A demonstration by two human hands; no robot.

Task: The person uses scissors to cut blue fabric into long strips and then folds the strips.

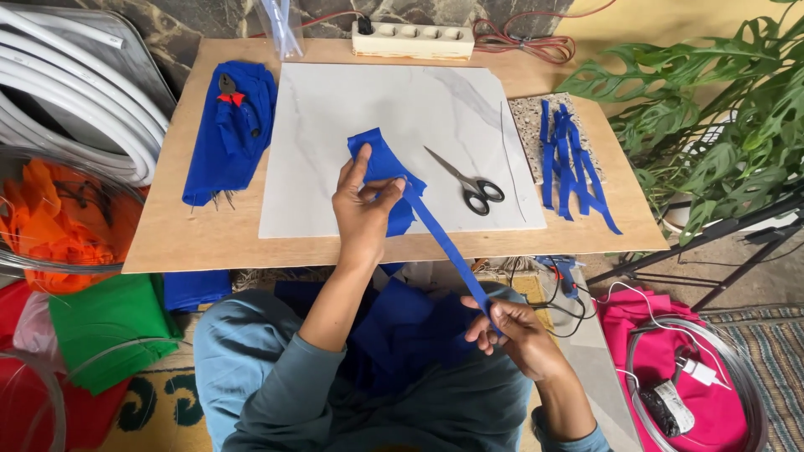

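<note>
At the lower right of centre, the right hand (517, 328) pinches the near end of a blue strip (444, 244) between thumb and fingers (484, 322); the strip runs taut up and left to the left hand (362, 211). The left hand, at frame centre, has its fingers closed on a blue cloth (381, 159), thumb on top, where the strip joins it; the cloth lies over the near part of a white board (335, 125). More blue fabric (402, 331) lies in the lap, between the two forearms, below the desk (201, 238) edge. At the lower left, green cloth (109, 322) lies on the floor, with orange material (59, 222) above it at the left edge. At the lower right, pink cloth (662, 335) lies under a coil of clear tubing (745, 368). On the board, just right of the left hand, lie scissors (469, 182), apart from the cloth. Right of the board, cut blue strips (569, 163) lie on a speckled slab (528, 121). At the left of the desk lies a folded blue bundle (230, 130). At the far edge, top centre, stands a power strip (412, 39). White hose (75, 75) is coiled at the upper left; a plant (720, 109) fills the upper right.
</note>
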